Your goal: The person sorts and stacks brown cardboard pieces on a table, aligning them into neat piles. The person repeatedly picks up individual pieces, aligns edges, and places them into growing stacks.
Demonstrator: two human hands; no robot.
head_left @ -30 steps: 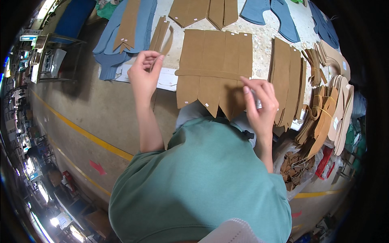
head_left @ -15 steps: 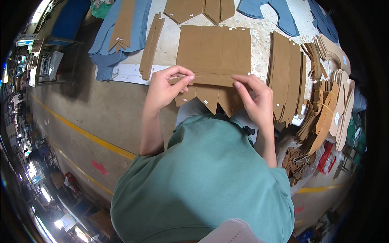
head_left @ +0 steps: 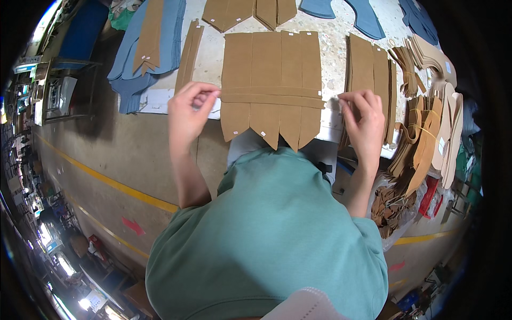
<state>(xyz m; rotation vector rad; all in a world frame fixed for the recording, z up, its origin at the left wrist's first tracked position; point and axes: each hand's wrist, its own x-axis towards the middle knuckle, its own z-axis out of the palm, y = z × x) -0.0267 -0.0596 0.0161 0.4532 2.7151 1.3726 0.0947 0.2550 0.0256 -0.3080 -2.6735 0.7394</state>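
Several brown leather-like panels (head_left: 264, 58) with pointed lower ends lie side by side in front of me, their tips past the table's near edge. Two narrow brown strips (head_left: 272, 98) rest flat across them, one just below the other. My left hand (head_left: 188, 109) is at the panels' left edge, thumb and forefinger pinched together close to the strips' left end, with nothing seen between them. Off the strips' right end hovers my right hand (head_left: 365, 120), its fingers curled, thumb and forefinger slightly apart and holding nothing.
A stack of blue pieces (head_left: 170, 48) is at the left, beside a long brown strip stack (head_left: 189, 56). More brown panels (head_left: 361, 64) lie to the right. Tied bundles of brown straps (head_left: 426, 128) overhang the table's right side, above a plastic bag of scraps (head_left: 392, 210).
Both hands have let go of the strip between them and moved apart, left hand leftward, right hand rightward. The strip now lies flat across the panels.
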